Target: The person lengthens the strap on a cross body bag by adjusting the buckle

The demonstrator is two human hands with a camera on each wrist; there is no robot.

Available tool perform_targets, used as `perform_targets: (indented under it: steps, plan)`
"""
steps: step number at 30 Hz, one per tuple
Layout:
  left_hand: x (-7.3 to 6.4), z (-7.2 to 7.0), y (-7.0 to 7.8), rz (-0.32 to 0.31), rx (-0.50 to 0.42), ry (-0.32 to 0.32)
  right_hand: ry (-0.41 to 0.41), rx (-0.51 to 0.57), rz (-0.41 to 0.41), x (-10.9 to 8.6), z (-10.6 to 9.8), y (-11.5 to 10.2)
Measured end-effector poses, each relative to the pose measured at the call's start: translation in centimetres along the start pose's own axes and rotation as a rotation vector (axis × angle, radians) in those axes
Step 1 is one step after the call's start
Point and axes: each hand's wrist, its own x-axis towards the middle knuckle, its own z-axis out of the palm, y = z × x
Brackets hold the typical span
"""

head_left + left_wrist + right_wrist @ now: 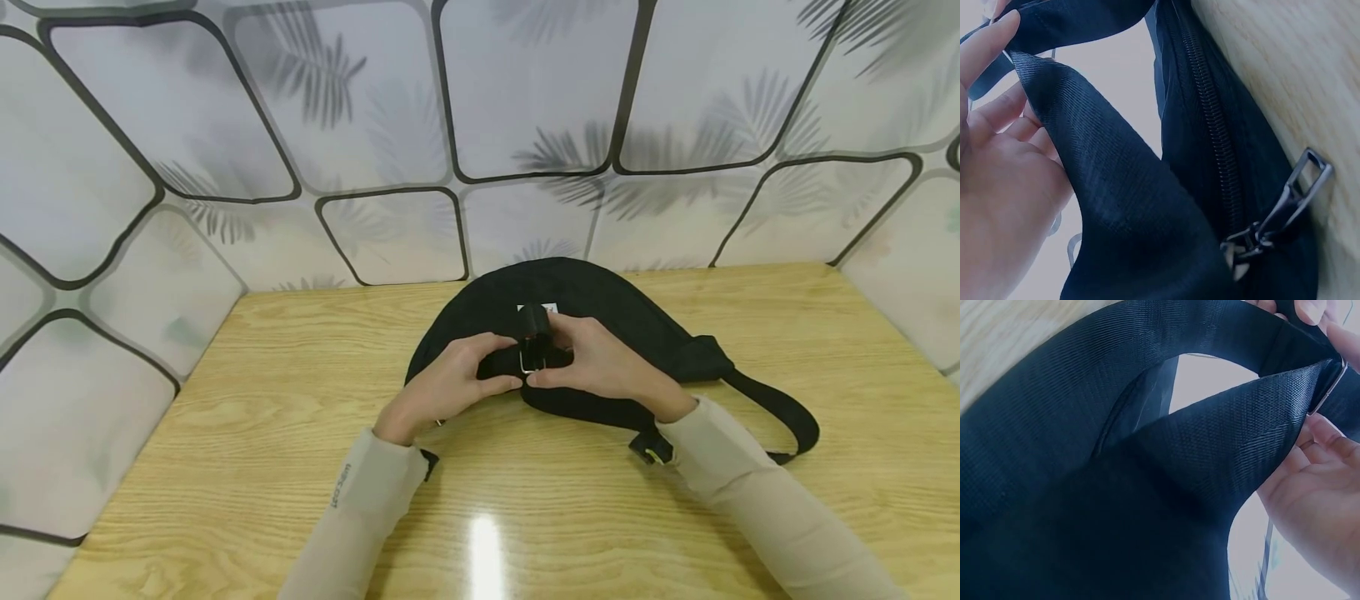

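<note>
A black crescent-shaped bag [607, 312] lies on the table, its wide webbing strap [1116, 181] raised in front of it. My left hand [453, 379] pinches the strap just left of a thin metal slider buckle [523, 364]. On the buckle's other side, my right hand [600, 358] pinches the strap, which stands up in a short loop [533, 321] between the hands. In the right wrist view the webbing passes through the metal frame [1327, 389]. A zipper [1213, 125] with a metal pull [1297, 194] shows along the bag's edge. The hands partly hide the buckle.
The bag rests on a light wood-grain table [300, 500]. To the right a loop of strap [798, 417] curves out, and a black buckle end [647, 448] lies by the right sleeve. A patterned cloth wall [390, 233] stands behind the table.
</note>
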Motion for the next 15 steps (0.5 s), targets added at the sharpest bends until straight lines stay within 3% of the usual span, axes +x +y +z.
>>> perform_targets:
  steps: [15]
  plan:
    - [-0.3, -0.6, -0.2, -0.029, 0.002, -0.008, -0.002, 0.002, 0.034, -0.5, -1.1, -0.1]
